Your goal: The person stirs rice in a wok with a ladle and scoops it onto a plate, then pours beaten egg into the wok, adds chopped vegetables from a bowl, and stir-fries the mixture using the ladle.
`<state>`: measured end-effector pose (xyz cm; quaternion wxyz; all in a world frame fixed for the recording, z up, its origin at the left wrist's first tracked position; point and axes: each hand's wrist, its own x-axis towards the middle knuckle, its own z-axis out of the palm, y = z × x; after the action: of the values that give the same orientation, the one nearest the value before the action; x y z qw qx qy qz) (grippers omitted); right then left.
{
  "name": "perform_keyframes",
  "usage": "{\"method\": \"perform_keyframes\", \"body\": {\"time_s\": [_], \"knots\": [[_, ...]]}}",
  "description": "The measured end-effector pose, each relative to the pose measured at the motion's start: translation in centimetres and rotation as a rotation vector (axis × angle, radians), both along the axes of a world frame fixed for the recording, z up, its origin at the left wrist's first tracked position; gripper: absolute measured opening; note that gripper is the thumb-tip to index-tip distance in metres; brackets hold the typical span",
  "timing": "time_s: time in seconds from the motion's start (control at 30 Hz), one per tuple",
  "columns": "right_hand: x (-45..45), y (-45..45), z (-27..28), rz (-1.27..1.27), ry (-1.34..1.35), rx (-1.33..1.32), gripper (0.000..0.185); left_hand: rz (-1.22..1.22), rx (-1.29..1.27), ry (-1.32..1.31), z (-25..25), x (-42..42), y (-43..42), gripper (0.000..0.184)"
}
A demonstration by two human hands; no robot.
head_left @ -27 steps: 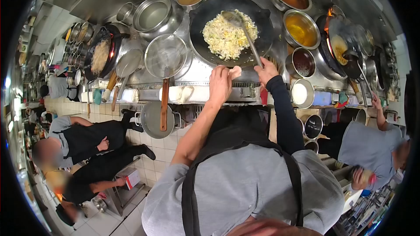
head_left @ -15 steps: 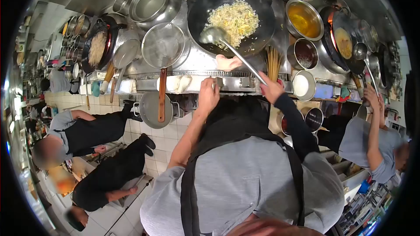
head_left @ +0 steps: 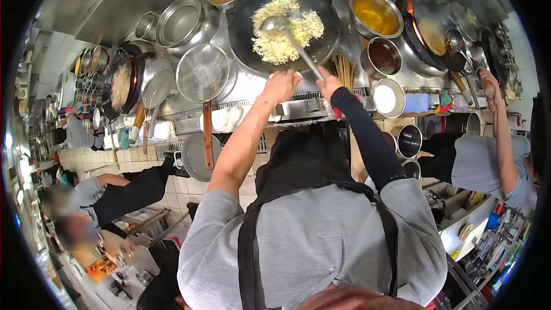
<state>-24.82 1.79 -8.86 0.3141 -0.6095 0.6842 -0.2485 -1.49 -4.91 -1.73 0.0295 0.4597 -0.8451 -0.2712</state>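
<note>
A big black wok holds fried rice with yellow bits of egg. My right hand is closed round the handle of a metal ladle, whose bowl rests in the rice. At the wok's near edge, my left hand has its fingers curled over the rim, where a pale cloth is mostly hidden beneath them. A bamboo brush stands just right of the wok, close to my right hand.
Left of the wok lie a wire strainer and a steel pot. To the right are bowls of yellow oil and dark sauce, plus a white-filled pot. A co-worker works at another wok on the right.
My left hand has moved from the counter's front edge up to the wok's near rim, over the cloth. The ladle has shifted within the rice, which is more spread out.
</note>
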Motion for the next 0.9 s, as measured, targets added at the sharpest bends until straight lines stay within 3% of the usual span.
{"method": "perform_keyframes", "body": {"time_s": [0.03, 0.13, 0.2, 0.23, 0.27, 0.3, 0.37, 0.47, 0.53, 0.57, 0.63, 0.73, 0.8, 0.83, 0.87, 0.9], "knots": [[1.5, 1.2, 0.0, 0.073, -0.05, -0.103, 0.05, 0.01, -0.036, 0.051, -1.6, 0.3, -0.4, 0.041], [2.1, 7.9, 12.2, 0.142, -0.163, -0.051, 0.047, 0.133, -0.144, 0.163, -2.2, 0.1, 1.5, 0.039], [0.2, 12.4, 17.4, 0.224, -0.09, -0.032, 0.054, 0.151, -0.095, 0.199, 3.5, 0.4, 4.0, 0.033], [-1.4, 13.8, 20.1, 0.324, -0.1, -0.119, 0.056, 0.143, -0.168, 0.342, 7.5, 1.0, 6.1, 0.032], [-3.1, 14.6, 24.0, 0.226, -0.491, 0.332, 0.057, 0.131, -0.245, 0.485, 10.4, 1.4, 7.0, 0.031], [-4.9, 15.4, 27.9, -0.04, -0.774, 0.747, 0.058, 0.139, -0.234, 0.471, 11.1, 1.6, 6.3, 0.03], [-7.2, 15.8, 26.1, -0.088, -0.618, 0.745, 0.061, 0.165, -0.18, 0.437, 11.1, 2.3, 6.4, 0.028], [-6.9, 10.8, 19.7, 0.064, -0.412, 0.65, 0.05, 0.156, -0.194, 0.23, 0.3, 0.5, 6.2, 0.032], [-5.1, 9.3, 13.8, 0.143, -0.021, 0.15, 0.045, 0.057, -0.173, 0.138, -2.8, 1.1, 9.5, 0.031], [-4.2, 9.2, 12.6, 0.113, 0.005, -0.019, 0.046, 0.003, -0.148, 0.153, -5.3, 2.0, 11.5, 0.032], [-1.9, 10.6, 14.7, 0.109, 0.019, -0.263, 0.047, -0.077, -0.071, 0.145, -4.3, 4.4, 15.8, 0.034], [-3.4, 13.1, 22.5, 0.144, -0.18, 0.123, 0.048, -0.007, -0.071, 0.155, 5.5, 4.7, 15.9, 0.027], [-4.1, 12.8, 30.6, -0.033, -0.265, 0.706, 0.05, 0.04, -0.193, 0.334, 10.6, 4.6, 10.4, 0.026], [-6.1, 12.9, 29.1, 0.018, -0.34, 0.667, 0.045, 0.042, -0.175, 0.324, 10.4, 4.0, 8.1, 0.026], [-6.6, 11.8, 26.0, 0.106, -0.197, 0.468, 0.042, 0.047, -0.155, 0.313, 10.1, 3.4, 6.2, 0.026], [-6.9, 10.3, 21.7, 0.194, -0.056, 0.271, 0.04, 0.082, -0.131, 0.282, 5.8, 2.1, 5.3, 0.027]]}}
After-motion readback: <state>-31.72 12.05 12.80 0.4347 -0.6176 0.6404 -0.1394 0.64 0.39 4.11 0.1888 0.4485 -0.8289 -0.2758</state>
